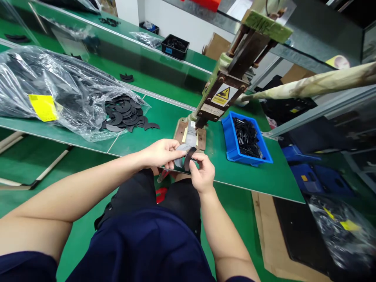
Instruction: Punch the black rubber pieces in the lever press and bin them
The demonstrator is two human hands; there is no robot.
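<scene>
My left hand (160, 153) pinches a crescent-shaped plastic piece (179, 161), whose face looks grey under the light. Close beside it, my right hand (203, 172) grips a small black part (194, 159) between thumb and fingers. A dark curved piece (188, 158) stands between the two hands, against the right fingertips. Whether these parts touch or are joined, I cannot tell. Both hands are just in front of the metal base (201, 138) of a green press (214, 94), over the table's front edge.
To the left, a clear plastic bag (58, 86) spills black crescent pieces (125, 113) onto the green table (141, 139). A blue bin (230, 141) of small black parts stands right of the press. The press's long handle (317, 82) reaches right. Behind is a black bin (175, 46).
</scene>
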